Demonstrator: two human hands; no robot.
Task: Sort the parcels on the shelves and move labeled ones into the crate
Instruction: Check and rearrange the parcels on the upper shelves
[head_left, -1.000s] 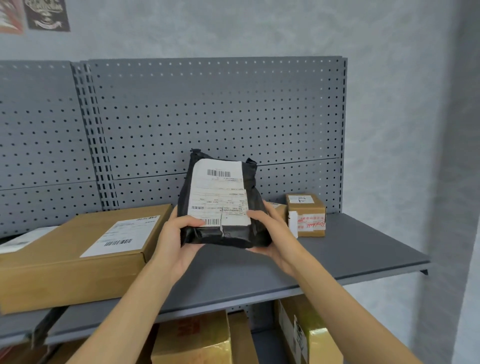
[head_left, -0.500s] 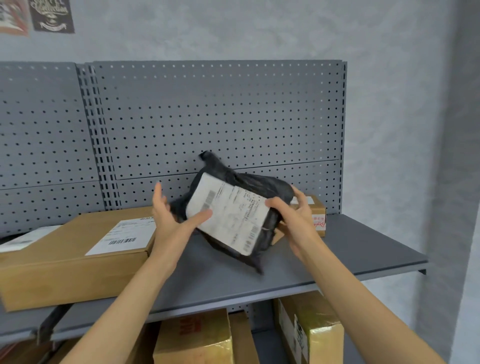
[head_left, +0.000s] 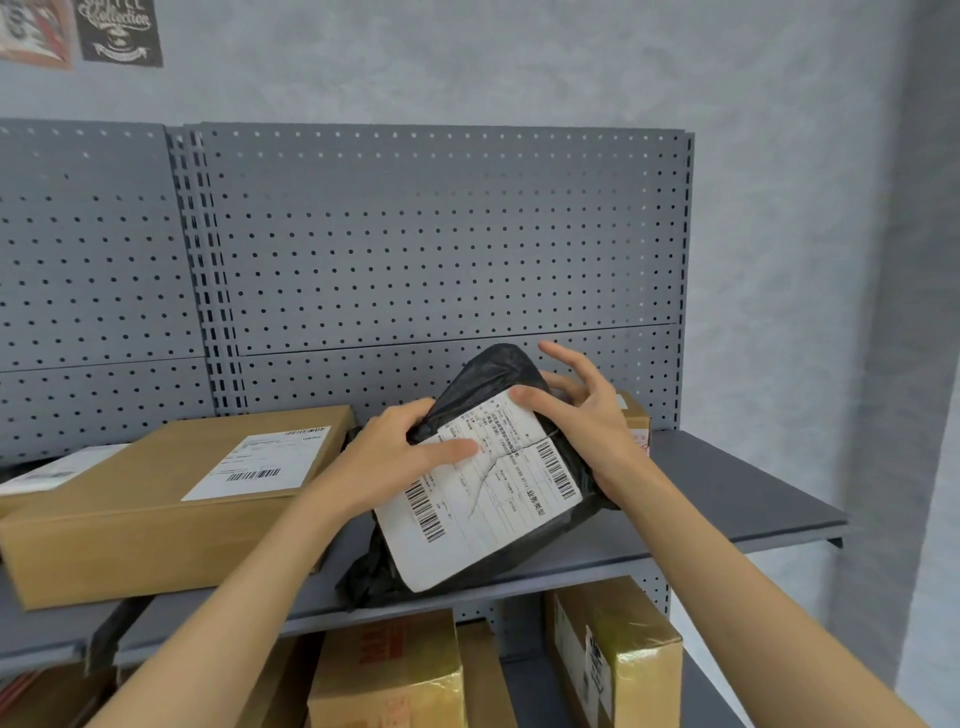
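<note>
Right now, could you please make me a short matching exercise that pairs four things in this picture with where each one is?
Things:
1. black bag parcel
2. wide flat box
3. small box
4. gold-taped boxes

Places:
A. lower shelf, below the hands
B. held in both hands over the shelf
C. left part of the upper shelf
D. behind the right hand, mostly hidden

Pairs: 1-B, 2-C, 3-D, 4-A

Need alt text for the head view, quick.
Both hands, left hand and right hand, hold a black plastic mailer bag with a white barcode label above a grey metal shelf.
</note>
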